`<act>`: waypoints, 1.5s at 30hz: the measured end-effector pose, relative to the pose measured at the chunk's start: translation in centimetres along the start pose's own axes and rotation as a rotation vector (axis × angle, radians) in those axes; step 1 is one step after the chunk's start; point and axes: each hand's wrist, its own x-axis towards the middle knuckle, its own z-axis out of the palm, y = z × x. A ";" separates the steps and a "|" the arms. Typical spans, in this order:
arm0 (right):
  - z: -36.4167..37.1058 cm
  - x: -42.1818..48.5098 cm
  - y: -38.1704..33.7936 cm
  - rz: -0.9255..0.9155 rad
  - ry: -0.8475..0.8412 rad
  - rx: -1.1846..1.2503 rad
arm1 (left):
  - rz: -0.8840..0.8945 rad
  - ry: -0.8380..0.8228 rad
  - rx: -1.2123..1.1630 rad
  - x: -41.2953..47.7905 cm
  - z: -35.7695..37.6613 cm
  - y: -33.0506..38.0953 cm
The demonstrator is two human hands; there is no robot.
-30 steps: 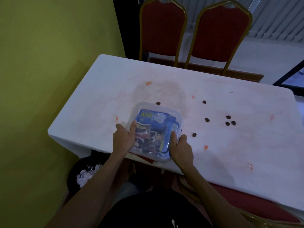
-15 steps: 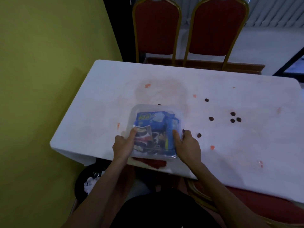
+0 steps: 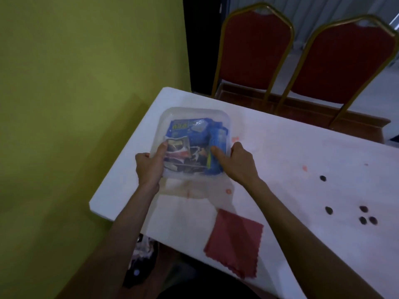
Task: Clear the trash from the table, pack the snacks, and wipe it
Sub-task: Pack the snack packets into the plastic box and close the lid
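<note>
A clear plastic container (image 3: pixel 172 114) with a lid holds blue and dark snack packets (image 3: pixel 190 130); it is over the far left part of the white table (image 3: pixel 302 152). My left hand (image 3: pixel 149 167) grips its left side, thumb on the lid. My right hand (image 3: pixel 237 162) grips its right side, thumb on top. A red cloth (image 3: pixel 235 240) lies flat at the near table edge, between my forearms. Several dark crumbs (image 3: pixel 364 214) and orange-red smears (image 3: pixel 304 168) mark the tabletop to the right.
Two red chairs with gold frames (image 3: pixel 254 52) stand behind the table. A yellow-green wall (image 3: pixel 75 93) runs along the left. A black bin (image 3: pixel 142 255) with white trash sits on the floor under the near left corner.
Both hands have carried the container away from the near edge toward the far left corner. The red cloth that lay under it is now uncovered.
</note>
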 end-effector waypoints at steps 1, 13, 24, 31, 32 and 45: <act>0.5 1.5 -1.2 0.006 -0.019 0.008 | 0.010 0.018 0.006 1.2 0.0 0.8; 4.6 14.3 -10.4 0.170 -0.009 0.236 | -0.095 -0.091 0.032 15.2 2.0 8.5; 7.8 19.8 -11.5 0.217 -0.035 0.084 | -0.016 -0.136 0.246 22.5 5.5 10.2; 8.7 20.1 -11.5 0.278 0.009 0.113 | 0.023 -0.170 0.286 24.2 5.7 9.3; 8.7 19.9 -11.5 0.273 0.022 0.099 | 0.027 -0.151 0.276 24.1 5.8 9.2; 10.6 11.8 -5.8 0.186 0.027 0.056 | -0.146 -0.242 0.053 8.9 4.9 1.7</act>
